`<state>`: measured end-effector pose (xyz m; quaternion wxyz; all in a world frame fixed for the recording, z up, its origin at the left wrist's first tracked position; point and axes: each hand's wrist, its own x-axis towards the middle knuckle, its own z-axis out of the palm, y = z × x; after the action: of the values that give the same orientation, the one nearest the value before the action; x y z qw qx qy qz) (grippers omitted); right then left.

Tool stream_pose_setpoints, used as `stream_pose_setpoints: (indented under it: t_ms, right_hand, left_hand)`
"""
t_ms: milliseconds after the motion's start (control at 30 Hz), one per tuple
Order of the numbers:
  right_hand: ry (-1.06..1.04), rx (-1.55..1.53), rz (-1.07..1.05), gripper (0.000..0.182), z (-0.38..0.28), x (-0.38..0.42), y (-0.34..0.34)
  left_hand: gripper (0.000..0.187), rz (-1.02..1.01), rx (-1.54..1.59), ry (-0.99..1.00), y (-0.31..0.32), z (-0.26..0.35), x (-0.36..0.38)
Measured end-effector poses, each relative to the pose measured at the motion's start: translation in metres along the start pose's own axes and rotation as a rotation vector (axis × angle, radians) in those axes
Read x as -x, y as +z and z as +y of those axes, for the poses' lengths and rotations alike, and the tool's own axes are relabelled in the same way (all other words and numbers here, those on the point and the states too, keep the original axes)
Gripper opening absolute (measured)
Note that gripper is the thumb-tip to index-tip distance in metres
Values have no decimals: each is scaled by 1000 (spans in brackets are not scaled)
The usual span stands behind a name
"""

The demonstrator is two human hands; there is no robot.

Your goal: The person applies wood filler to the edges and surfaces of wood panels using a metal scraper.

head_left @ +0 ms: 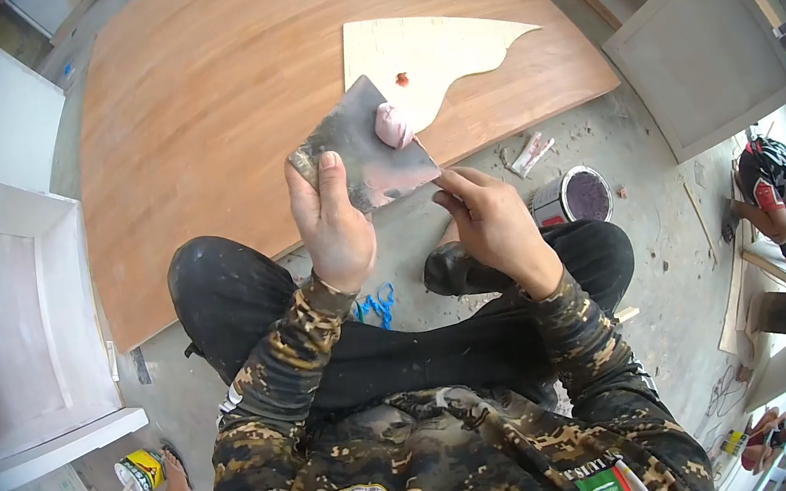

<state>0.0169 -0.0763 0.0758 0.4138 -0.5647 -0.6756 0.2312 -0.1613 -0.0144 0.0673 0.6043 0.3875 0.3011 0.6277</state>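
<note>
My left hand (336, 228) grips a dark, smeared putty board (345, 143), its thumb lying on top. A lump of pale pink putty (392, 126) sits near the board's far right edge, and a pinkish smear shows near its right corner. My right hand (495, 227) is closed, thumb and forefinger pinched at that corner; whether a thin blade is also between them I cannot make out. Beyond the board lies a pale plywood piece (446, 45) with a wavy edge and a red-brown blob (402, 78) on it.
A large brown wooden panel (196, 103) spreads before my knees. On the floor at right are a small tube (532, 155) and an open can (587, 195) of purplish-grey paste. Cabinets (25, 314) stand on both sides. Another person (777, 185) works at far right; a bare foot (175, 471) shows lower left.
</note>
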Motion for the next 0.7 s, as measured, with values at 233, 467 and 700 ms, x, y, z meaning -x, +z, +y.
stream_pose_setpoints:
  t_ms: [233, 467, 700]
  right_hand:
    - [-300, 581, 236, 42, -45, -13, -39]
    - [-402, 683, 165, 34, -60, -20, -40]
    - [-455, 641, 52, 45, -41, -28, -32]
  left_hand:
    - [23, -32, 202, -133, 5, 12, -3]
    - [21, -63, -261, 69, 0, 12, 10]
    - [22, -98, -282, 48, -4, 11, 7]
